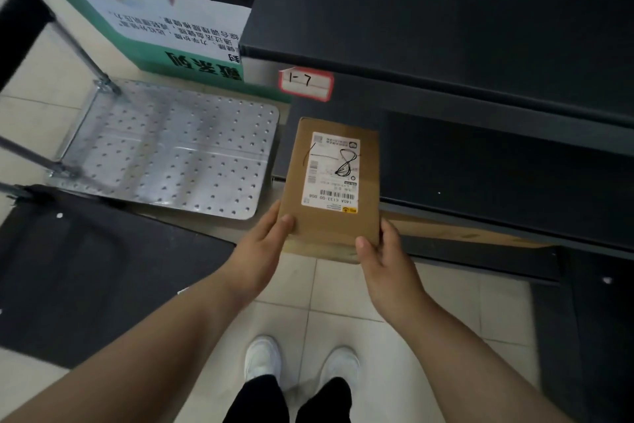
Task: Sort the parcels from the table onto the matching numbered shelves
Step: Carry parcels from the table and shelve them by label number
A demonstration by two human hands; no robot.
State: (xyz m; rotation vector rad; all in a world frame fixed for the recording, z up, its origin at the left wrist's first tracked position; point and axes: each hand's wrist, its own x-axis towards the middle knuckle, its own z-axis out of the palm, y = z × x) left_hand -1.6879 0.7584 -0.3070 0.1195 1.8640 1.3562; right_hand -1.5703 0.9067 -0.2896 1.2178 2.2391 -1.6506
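Holds a brown parcel point(329, 189) out in front of the dark shelves point(480, 165). Pinches its near left corner with the left grip point(260, 251), thumb on top. Pinches its near right corner with the right grip point(384, 261), thumb on top, fingers hidden under it. Shows a white label point(331, 172) with a hand-drawn 8. Faces a red-edged tag point(305, 85) marked 1-7 just above. Stands beside a metal cart point(171, 155) on the left.

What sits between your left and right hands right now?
The brown parcel: the left hand and right hand grip its near corners, seen in the head view.
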